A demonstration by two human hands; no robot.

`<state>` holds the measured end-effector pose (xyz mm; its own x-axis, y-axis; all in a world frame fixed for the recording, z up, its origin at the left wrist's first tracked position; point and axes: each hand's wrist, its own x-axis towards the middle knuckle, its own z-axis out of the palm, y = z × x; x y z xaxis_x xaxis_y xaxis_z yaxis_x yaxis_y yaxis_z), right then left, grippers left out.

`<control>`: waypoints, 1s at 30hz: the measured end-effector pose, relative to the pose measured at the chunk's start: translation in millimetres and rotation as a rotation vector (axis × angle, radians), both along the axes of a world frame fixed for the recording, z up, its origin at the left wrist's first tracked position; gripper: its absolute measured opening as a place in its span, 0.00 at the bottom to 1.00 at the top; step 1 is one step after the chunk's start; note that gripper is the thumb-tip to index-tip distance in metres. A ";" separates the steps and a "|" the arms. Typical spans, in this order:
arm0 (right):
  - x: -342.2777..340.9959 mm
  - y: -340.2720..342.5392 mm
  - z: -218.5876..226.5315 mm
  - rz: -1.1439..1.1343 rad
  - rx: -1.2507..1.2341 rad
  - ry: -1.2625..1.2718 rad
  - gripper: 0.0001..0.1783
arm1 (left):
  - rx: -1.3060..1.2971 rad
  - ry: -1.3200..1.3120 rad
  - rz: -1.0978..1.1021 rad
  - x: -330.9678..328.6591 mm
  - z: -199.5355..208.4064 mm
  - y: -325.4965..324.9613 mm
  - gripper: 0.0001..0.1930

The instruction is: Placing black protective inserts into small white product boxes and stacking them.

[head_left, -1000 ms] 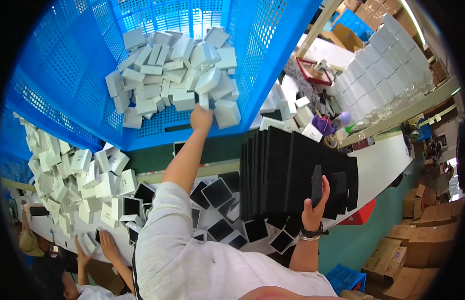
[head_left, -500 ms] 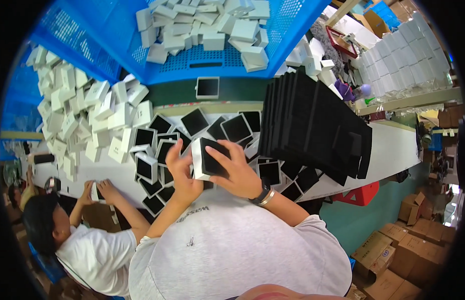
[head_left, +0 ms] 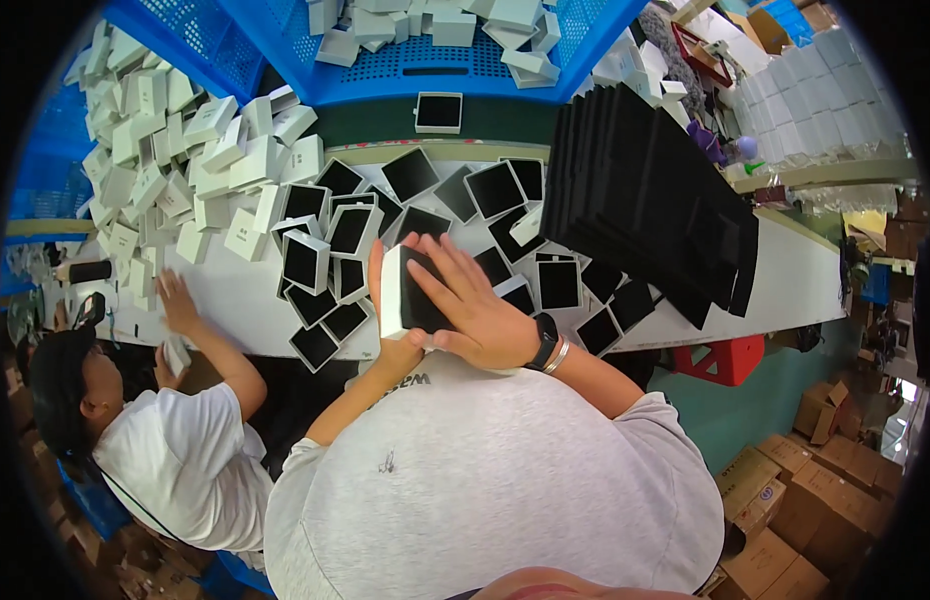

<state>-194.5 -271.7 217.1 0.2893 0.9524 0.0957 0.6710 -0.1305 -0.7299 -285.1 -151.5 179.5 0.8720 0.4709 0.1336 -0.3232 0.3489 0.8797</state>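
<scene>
A small white box (head_left: 391,293) with a black insert (head_left: 421,305) in its face is held in front of my chest. My left hand (head_left: 396,356) grips it from the left and below, its fingers partly hidden behind the box. Across the black face my right hand (head_left: 473,305) lies flat, with fingers stretched out and pressing on it. Several open white boxes with black inserts (head_left: 493,188) lie loosely on the table beyond my hands. To their right stands a tall, leaning stack of black sheets (head_left: 640,195).
Left of the open boxes is a heap of white boxes (head_left: 225,145) on the white table (head_left: 225,300). A blue crate (head_left: 385,90) of white boxes stands at the back. A co-worker (head_left: 175,440) sits at left. A red stool (head_left: 720,360) and cartons (head_left: 825,510) are at right.
My left fingers have closed around the box, and my right hand now lies flatter across its black face. The view has shifted. The co-worker's one hand has reached toward the heap.
</scene>
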 end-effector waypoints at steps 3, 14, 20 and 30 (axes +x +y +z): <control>-4.3 -6.5 9.5 0.015 0.184 -0.172 0.45 | -0.276 -0.021 -0.050 3.0 9.4 -3.0 0.56; 11.6 -2.3 22.3 0.032 0.088 -0.342 0.35 | -0.496 0.036 -0.359 19.2 17.8 4.6 0.48; 31.6 -17.6 5.3 -0.127 0.282 -0.189 0.33 | -0.469 0.271 -0.163 23.0 10.4 37.1 0.31; 37.9 18.3 -28.0 -0.587 -0.101 0.468 0.15 | 0.062 0.558 -0.042 27.3 -1.9 49.3 0.21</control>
